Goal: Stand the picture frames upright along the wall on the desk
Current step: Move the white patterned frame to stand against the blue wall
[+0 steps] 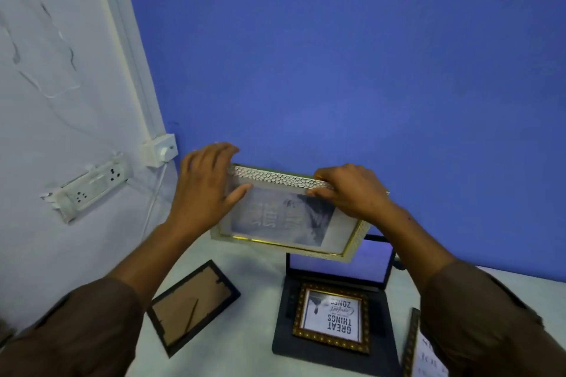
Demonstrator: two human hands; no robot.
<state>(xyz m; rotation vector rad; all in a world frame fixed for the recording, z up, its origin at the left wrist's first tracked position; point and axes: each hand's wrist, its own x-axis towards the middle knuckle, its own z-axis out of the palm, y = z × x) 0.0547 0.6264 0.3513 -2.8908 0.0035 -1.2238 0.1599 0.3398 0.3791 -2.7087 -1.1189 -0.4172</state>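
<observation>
Both hands hold a white and gold picture frame [288, 217] in the air in front of the blue wall, above the desk. My left hand [205, 184] grips its left end and my right hand [352, 190] grips its top right edge. The frame tilts, picture towards me. A black frame [193, 306] lies face down on the white desk [254, 269] at the left. A brown ornate frame [332, 317] with the words "GREAT THINGS" lies flat on a laptop. Another brown frame [421, 352] shows partly at the lower right, behind my right sleeve.
An open black laptop [337, 263] sits on the desk under the held frame, its screen facing me. A white socket strip [88, 187] and a switch box [159, 150] are fixed to the white left wall, with a cable hanging down to the desk.
</observation>
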